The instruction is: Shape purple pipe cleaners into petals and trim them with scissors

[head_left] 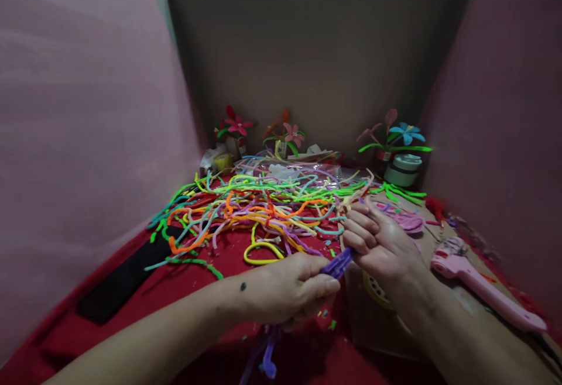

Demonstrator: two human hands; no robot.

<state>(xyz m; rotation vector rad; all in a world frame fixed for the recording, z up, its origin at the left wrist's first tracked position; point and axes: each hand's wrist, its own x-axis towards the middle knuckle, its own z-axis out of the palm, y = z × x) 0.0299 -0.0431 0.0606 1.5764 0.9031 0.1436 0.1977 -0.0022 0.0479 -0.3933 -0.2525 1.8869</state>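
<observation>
Head view: purple pipe cleaners [338,265] bridge left hand [292,288] and right hand [380,236] (both gripping them).

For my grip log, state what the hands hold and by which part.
A bundle of purple fuzzy stems: the left hand grips it partway along, purple ends hanging below; the right hand grips it farther up, a stretch showing between.

Your strands [339,264]: purple. Stem pile [263,203]: green, orange, yellow, lilac. Beneath pile: red cloth [167,298]. Right of pile: pink tool [487,286]. Behind pile, rightward: blue flower [407,133].
</observation>
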